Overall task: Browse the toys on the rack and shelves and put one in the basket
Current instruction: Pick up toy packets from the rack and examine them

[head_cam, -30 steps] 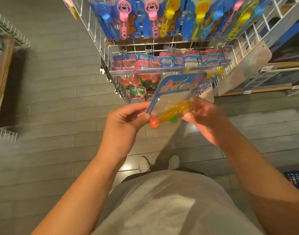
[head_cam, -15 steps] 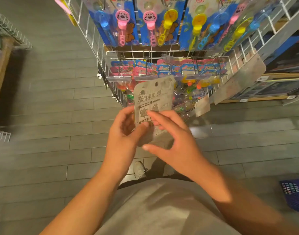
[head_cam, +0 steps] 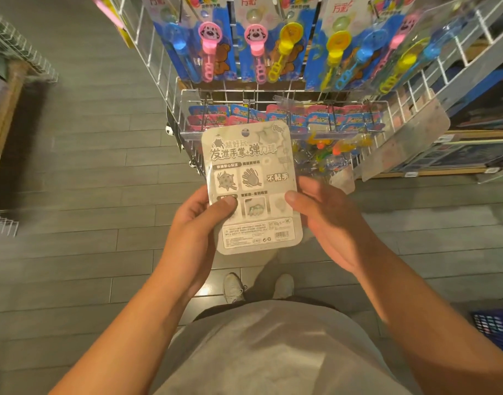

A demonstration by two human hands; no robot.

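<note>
Two hands: both of mine hold one toy card in front of my body.
Toy card: grey printed cardboard toy package (head_cam: 251,186), back side toward me, upright, in front of the rack.
Left hand (head_cam: 199,235): my thumb presses on the card's left edge and the fingers curl behind it.
Right hand (head_cam: 324,223): my thumb lies on the card's right edge, the fingers go behind it.
Rack: white wire display rack (head_cam: 273,95) carries blue cards with coloured plastic bubble wands (head_cam: 261,47) above, small blue and pink toy packs (head_cam: 344,121) below.
Basket: dark blue plastic basket (head_cam: 492,329) stands on the floor at my right, well apart from the card.
</note>
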